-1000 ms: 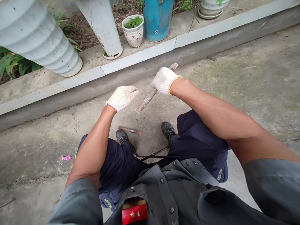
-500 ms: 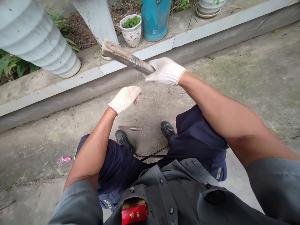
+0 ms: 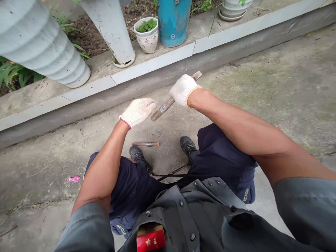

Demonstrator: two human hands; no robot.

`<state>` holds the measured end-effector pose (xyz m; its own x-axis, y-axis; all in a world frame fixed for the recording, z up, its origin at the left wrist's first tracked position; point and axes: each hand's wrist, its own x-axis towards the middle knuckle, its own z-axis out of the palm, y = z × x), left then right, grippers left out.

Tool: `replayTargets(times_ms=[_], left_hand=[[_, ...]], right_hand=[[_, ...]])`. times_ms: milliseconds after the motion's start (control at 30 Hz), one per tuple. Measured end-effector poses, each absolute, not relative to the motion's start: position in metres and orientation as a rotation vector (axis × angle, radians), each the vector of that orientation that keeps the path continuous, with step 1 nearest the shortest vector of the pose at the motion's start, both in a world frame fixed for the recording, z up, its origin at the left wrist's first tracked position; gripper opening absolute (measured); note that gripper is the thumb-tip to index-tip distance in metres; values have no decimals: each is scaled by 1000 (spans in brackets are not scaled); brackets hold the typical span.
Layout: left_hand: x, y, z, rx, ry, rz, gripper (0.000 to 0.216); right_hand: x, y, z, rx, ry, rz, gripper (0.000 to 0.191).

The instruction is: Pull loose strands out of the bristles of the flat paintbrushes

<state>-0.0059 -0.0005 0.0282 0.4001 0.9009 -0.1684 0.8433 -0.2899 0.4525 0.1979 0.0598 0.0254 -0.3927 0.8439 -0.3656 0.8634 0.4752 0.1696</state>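
My right hand (image 3: pixel 183 89), in a white knit glove, is closed around the middle of a wooden stick (image 3: pixel 170 102). The stick slants, its far end showing beyond the glove and its lower end pointing down to the left. Silvery wire (image 3: pixel 163 108) is wound around it below my grip. Close to that lower end is my gloved left hand (image 3: pixel 138 111), fingers pinched together; the thin wire strand it grips can hardly be made out now. A second wire-wrapped stick (image 3: pixel 145 144) lies on the concrete by my left shoe.
A low concrete ledge (image 3: pixel 154 70) with pale edging runs across in front. On it stand a ribbed white planter (image 3: pixel 52 45), a tall white pot (image 3: pixel 115 33), a small flowered pot (image 3: pixel 148 39) and a blue container (image 3: pixel 173 22). A pink object (image 3: pixel 74 179) lies on the ground at left.
My right hand has come down and turned, swinging the stick from pointing up-left to pointing down-left. My left hand has moved slightly left, staying pinched.
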Motion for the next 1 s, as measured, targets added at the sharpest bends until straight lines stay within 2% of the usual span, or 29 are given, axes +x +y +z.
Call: replayTargets(times_ms=[100,233,300,400,567,767,867,1000], left_hand=[[-11,2,30,2197,1513,166,36],[-15,3,33,2161,1464,191,36],[-15,3,32,2065,1434,272,34],[-10,2,29,1901,1398,384,33],[0,-3,22,1785,1348,466,33],[4,-7,25,1871,1343,306,32],[1,-8,32,1904,1409,223,32],[-10,-3,34,2097,1498,113,32]], right_hand=[[201,49,31,1122,2397,-145,9],[221,46,38,846,2545,-552,13],[229,49,42,875,2633,-738,11],[233,56,48,1125,2718,-826,22],[225,67,51,1602,2726,-682,34],[226,83,36,1948,2599,-331,38],[222,86,28,1906,2429,-275,35],[208,72,25,1623,2311,-157,26]])
